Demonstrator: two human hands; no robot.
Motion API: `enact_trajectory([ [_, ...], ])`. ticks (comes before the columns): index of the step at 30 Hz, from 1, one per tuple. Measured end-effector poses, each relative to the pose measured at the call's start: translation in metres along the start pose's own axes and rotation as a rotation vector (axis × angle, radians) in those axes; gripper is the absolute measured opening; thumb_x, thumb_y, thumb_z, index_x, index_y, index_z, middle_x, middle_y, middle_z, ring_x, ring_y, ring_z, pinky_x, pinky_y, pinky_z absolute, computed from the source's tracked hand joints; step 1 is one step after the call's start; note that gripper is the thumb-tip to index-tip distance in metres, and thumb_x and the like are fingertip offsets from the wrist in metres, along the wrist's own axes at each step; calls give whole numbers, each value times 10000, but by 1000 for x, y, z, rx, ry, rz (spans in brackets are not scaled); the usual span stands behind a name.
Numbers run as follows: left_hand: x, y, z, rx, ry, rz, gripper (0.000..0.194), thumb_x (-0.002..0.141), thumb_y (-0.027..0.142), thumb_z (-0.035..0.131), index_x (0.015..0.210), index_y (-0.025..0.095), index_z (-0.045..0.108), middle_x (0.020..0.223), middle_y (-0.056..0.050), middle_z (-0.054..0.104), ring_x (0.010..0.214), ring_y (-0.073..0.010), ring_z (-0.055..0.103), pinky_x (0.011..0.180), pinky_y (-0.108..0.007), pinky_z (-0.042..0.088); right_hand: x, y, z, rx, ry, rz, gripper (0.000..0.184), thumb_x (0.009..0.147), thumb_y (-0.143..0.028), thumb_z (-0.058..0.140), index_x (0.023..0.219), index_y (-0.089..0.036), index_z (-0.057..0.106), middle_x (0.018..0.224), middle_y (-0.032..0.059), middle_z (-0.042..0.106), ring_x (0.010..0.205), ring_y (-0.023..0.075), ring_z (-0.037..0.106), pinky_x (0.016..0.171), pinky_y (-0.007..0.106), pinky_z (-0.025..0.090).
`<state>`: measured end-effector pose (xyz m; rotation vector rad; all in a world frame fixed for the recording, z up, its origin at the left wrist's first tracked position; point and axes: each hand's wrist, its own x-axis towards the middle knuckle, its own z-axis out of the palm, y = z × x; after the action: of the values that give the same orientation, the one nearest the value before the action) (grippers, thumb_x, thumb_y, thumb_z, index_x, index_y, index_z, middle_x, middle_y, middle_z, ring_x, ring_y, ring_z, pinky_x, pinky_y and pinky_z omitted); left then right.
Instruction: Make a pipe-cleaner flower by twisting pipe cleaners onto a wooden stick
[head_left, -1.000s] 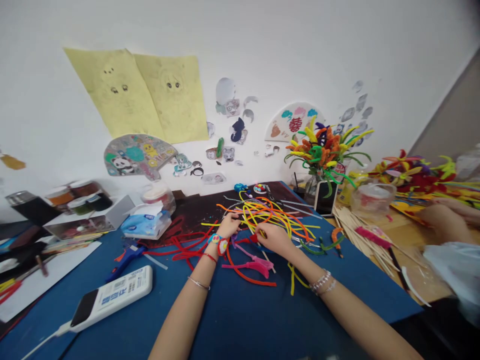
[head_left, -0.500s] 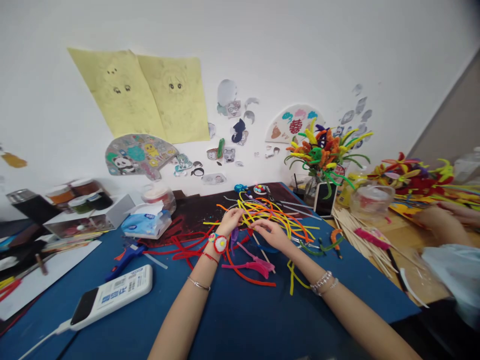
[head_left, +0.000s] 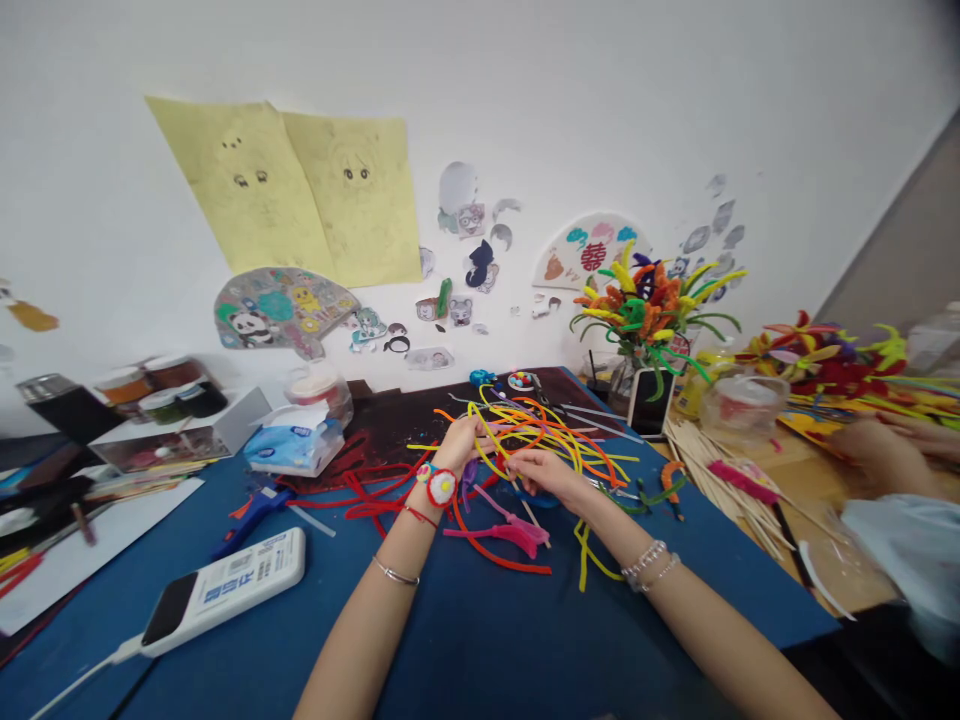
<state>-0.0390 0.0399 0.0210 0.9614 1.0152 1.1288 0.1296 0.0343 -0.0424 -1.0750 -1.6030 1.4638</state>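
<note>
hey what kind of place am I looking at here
Probably a craft workspace: there's a tangle of colorful fuzzy stems, a bouquet of fuzzy flowers, and what looks like a blue glue gun.

Yellow and orange pipe cleaners (head_left: 540,428), curved, loosely tangled, on the table (head_left: 487,630).

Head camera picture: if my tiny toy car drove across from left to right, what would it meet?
The jars → the blue tissue pack → the person's left hand → their right hand → the phone → the clear tub.
</note>
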Motion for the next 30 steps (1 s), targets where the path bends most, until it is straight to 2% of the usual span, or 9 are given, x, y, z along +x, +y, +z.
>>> enact_trajectory([
  [3, -1, -1, 2, -57, -45, -5, 214, 772, 242, 450, 599, 156, 360, 770, -79, 615, 688, -158, 623, 698, -331, 494, -3, -3, 4, -12, -9, 24, 300, 678, -418, 616, 811, -149, 631, 578, -16, 533, 507, 68, 471, 452, 178, 398],
  [7, -2, -2, 3, -96, -80, -12, 216, 791, 237, 429, 604, 154, 361, 757, -84, 613, 702, -153, 624, 709, -323, 495, -10, -11, 9, 51, -68, 23, 304, 656, -422, 637, 781, -145, 624, 677, 7, 563, 584, 82, 497, 497, 194, 425],
  [15, -4, -2, 6, -121, -87, 8, 213, 789, 223, 435, 601, 149, 370, 744, -87, 600, 677, -147, 617, 720, -332, 487, -9, -10, 10, 88, -130, 44, 312, 688, -439, 610, 774, -141, 577, 701, 29, 611, 558, 74, 522, 521, 195, 441],
  [18, -3, -6, 7, -146, -52, 12, 189, 776, 223, 440, 613, 152, 378, 719, -69, 587, 641, -130, 598, 702, -327, 487, -9, -9, 10, 109, -160, 62, 318, 685, -445, 612, 788, -149, 555, 682, 26, 622, 546, 78, 542, 532, 203, 454],
  [24, 6, -21, 8, -204, 23, 130, 141, 741, 211, 439, 618, 157, 395, 588, 16, 472, 504, -70, 489, 616, -270, 474, -12, -9, 9, 125, -223, 78, 328, 701, -420, 608, 872, -142, 573, 722, 42, 646, 532, 73, 561, 561, 214, 471],
  [30, 10, -32, 10, -186, 20, 230, 145, 731, 205, 430, 600, 161, 385, 557, 34, 412, 468, -54, 409, 517, -208, 413, -14, -8, 6, 146, -302, 141, 353, 660, -335, 662, 937, -133, 577, 759, 55, 660, 558, 84, 583, 601, 234, 485],
])
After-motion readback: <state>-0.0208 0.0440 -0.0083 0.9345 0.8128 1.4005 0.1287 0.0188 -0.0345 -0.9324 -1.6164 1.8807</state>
